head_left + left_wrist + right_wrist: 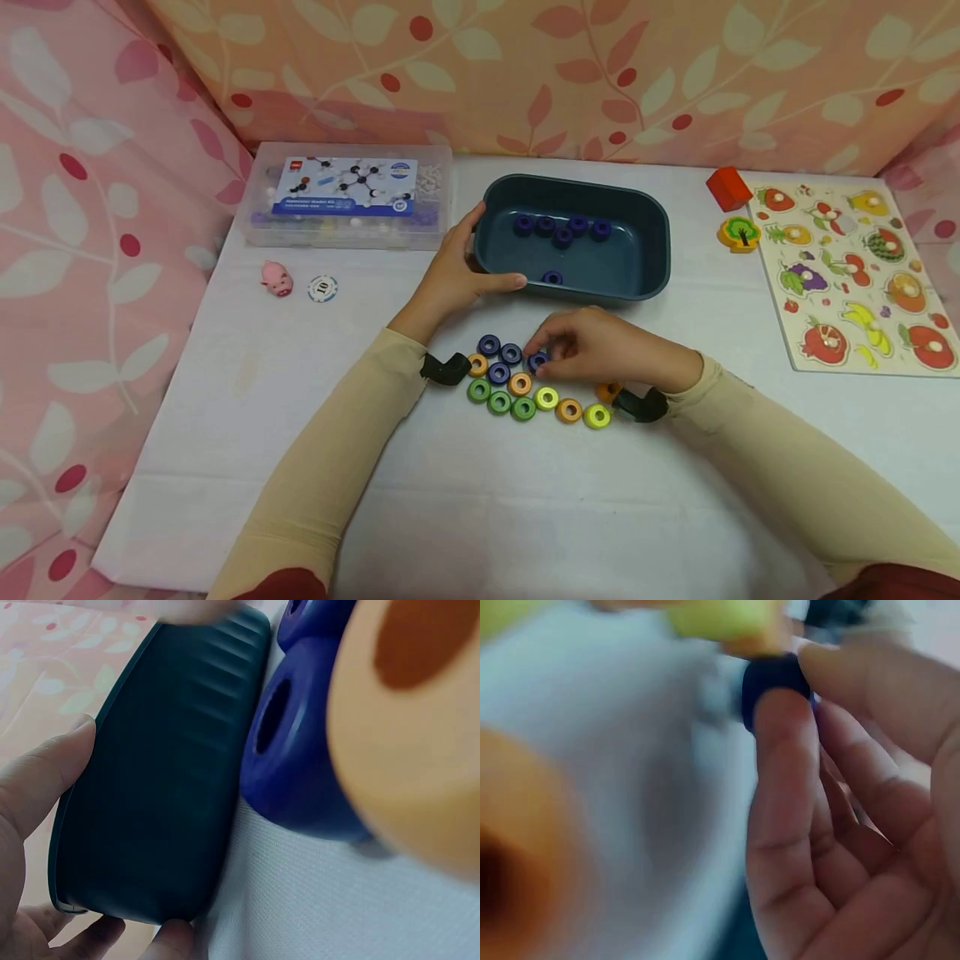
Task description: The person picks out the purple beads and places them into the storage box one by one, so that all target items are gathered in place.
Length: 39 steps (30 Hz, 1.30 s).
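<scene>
A dark teal plastic basin stands at the middle back, with several dark blue rings lying inside. My left hand grips its left end, thumb along the near rim and fingers around the side; the left wrist view shows the thumb on the rim. In front of the basin, my right hand pinches a dark blue ring between thumb and forefinger, and the right wrist view shows this ring too. Beside it lie more blue rings, green rings, orange rings and yellow rings.
A clear-lidded model kit box lies at the back left, with a pink pig figure and a round chip before it. On the right are a red block, a tree piece and a fruit puzzle board.
</scene>
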Available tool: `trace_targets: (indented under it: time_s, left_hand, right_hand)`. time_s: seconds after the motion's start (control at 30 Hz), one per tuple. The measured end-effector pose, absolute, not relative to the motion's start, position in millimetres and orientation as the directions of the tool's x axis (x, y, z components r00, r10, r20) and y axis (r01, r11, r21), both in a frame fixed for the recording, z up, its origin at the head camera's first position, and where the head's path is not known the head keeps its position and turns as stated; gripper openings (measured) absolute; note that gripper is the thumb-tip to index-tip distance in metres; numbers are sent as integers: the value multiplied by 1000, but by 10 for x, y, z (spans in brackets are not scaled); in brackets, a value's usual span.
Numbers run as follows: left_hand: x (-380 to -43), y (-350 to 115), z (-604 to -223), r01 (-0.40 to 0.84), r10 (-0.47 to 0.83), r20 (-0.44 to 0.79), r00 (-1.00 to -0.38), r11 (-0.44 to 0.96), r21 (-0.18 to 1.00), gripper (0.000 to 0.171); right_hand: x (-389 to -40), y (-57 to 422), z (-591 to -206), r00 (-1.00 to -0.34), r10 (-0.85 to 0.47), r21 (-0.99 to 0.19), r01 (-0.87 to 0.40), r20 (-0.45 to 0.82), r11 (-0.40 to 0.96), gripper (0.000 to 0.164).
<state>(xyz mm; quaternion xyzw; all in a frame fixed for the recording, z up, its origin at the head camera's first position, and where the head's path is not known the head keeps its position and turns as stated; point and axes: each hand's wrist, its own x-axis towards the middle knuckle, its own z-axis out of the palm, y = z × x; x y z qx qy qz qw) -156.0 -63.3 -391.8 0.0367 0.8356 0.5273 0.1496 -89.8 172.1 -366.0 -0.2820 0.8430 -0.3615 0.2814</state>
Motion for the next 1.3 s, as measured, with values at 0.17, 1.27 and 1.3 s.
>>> trace_targets:
  time_s: [0.17,1.27,1.3]
  left_hand:
    - [-1561,-634,-3909,-95,215,-212,-953,451,887,120]
    - [-1561,-622,-3904,-88,216,-208,-954,461,883,122]
    - [-1563,-622,-3906,-89,216,-209,-954,463,882,121]
  right_hand:
    - [-1190,1774,-3216,-785,-603,-732,-325,-145,599,25]
    - [-1182,1652,-3381,-673,-701,-759,-324,-235,565,25]
    - [-1136,1612,-3442,-659,-714,-761,-332,-235,557,27]
